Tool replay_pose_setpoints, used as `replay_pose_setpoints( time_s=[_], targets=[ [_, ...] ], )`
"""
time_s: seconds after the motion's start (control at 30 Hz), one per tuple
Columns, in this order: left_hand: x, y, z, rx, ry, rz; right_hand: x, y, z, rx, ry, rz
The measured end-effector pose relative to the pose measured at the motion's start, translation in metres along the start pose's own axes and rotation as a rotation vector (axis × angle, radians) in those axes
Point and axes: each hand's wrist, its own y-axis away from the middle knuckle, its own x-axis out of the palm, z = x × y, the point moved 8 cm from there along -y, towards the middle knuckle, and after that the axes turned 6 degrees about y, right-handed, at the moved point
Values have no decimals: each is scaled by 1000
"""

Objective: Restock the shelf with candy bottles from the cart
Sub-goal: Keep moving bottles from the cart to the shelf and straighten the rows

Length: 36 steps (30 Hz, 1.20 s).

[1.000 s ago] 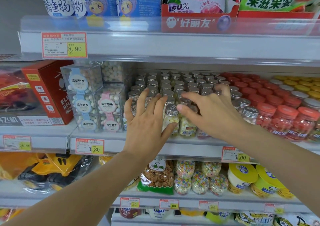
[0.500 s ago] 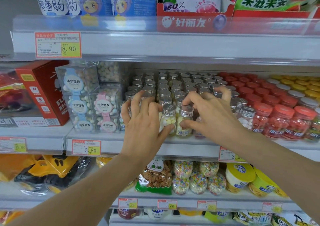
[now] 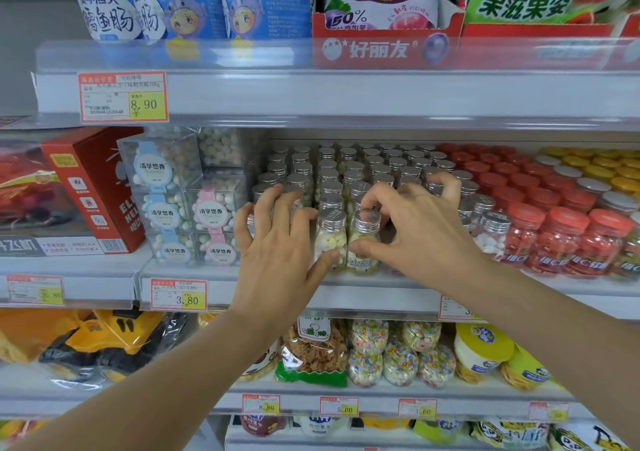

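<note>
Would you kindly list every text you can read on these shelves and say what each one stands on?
"8.90": upper price tag.
"3.80": middle price tag, below the candy bottles.
"5.00": lower price tag.
"好丽友": red display box.
"果滋果姿": green pack.
"清享悠香": clear candy cubes.
Small print on tags and bottle labels: too blurred.
</note>
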Motion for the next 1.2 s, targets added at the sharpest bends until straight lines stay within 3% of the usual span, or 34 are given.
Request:
replay_pose_setpoints(
  time_s=[0.2, 0.5, 0.9, 1.2],
  targets=[
    [-27, 17, 30, -122, 19, -65, -28, -9, 13, -10, -128, -208],
    [-40, 22, 55, -175, -133, -75, -6, -40, 71, -167, -76, -96],
    [-35, 19, 63, -187, -112, -78, 26, -81, 75, -91, 194, 69],
    [-36, 18, 67, -184, -58, -104, 21, -78, 71, -45, 86, 9]
  ],
)
